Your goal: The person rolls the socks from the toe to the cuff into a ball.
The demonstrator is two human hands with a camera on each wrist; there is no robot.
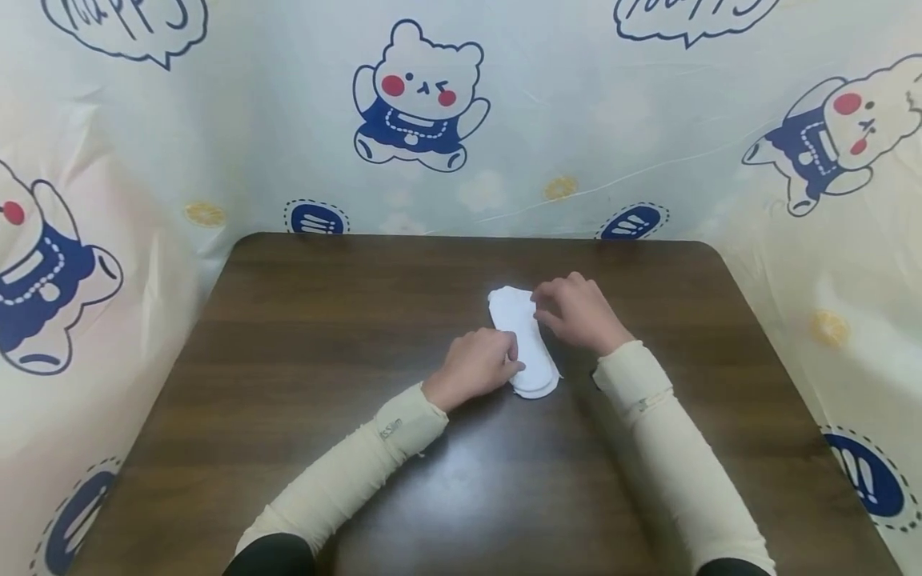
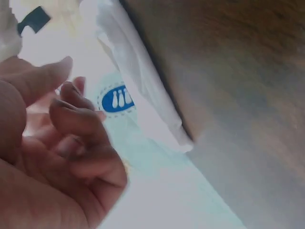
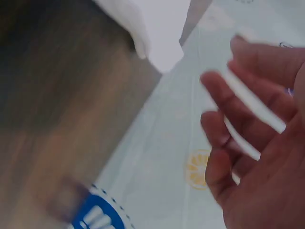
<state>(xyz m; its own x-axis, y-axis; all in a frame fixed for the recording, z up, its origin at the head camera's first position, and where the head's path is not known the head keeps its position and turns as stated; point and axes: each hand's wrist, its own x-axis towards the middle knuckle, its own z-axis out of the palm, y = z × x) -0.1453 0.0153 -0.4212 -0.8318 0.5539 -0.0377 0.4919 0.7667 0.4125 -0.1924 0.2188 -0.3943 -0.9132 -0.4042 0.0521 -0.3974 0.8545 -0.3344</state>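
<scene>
A white sanitary pad [image 1: 529, 352], long with rounded ends, lies on the brown table [image 1: 346, 336]. A second layer shows along its near end. Over its left side is my left hand [image 1: 475, 362], fingers loosely bent. In the left wrist view the thumb and fingers stand apart with nothing between them, and the pad [image 2: 143, 71] lies beyond. My right hand [image 1: 582, 314] hovers at the pad's far right edge. The right wrist view shows its relaxed fingers [image 3: 238, 114] holding nothing, with the pad's end [image 3: 164, 40] a short way off.
A pale sheet [image 1: 540, 104] printed with cartoon bears hangs behind the table and along both sides. The table's far edge [image 1: 446, 237] runs just in front of it. Cream sleeves [image 1: 360, 456] cover both forearms.
</scene>
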